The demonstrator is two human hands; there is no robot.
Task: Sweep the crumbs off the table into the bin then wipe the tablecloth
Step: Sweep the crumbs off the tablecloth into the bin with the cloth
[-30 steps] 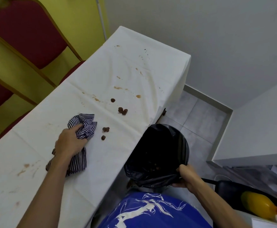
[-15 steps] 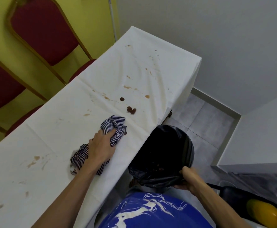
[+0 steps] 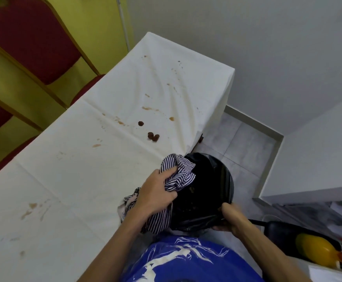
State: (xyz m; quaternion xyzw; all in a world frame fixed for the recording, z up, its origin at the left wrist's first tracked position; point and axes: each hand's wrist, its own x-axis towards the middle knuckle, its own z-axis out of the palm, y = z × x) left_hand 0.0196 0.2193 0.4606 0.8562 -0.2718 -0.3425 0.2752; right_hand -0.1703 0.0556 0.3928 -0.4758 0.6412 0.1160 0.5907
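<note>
At the near edge of the tablecloth (image 3: 68, 180), the left hand (image 3: 156, 192) had carried the striped cloth (image 3: 178, 174) across from the middle of the table in the last second, and now held it bunched, fingers closed over it, half hanging past the edge and over the mouth of the bin (image 3: 212, 176). The 2 crumbs that lay just ahead of the cloth a second earlier were gone from the table, so that stroke had probably pushed them in. The right hand (image 3: 230, 217) gripped the bin's near rim, thumb over the black liner, holding it tight beside the table. Inside the liner a few small brown specks showed; more could not be made out. 3 crumbs (image 3: 153, 136) remained farther up the cloth, 2 touching and 1 apart, among brown stains (image 3: 146, 108) not yet wiped.
</note>
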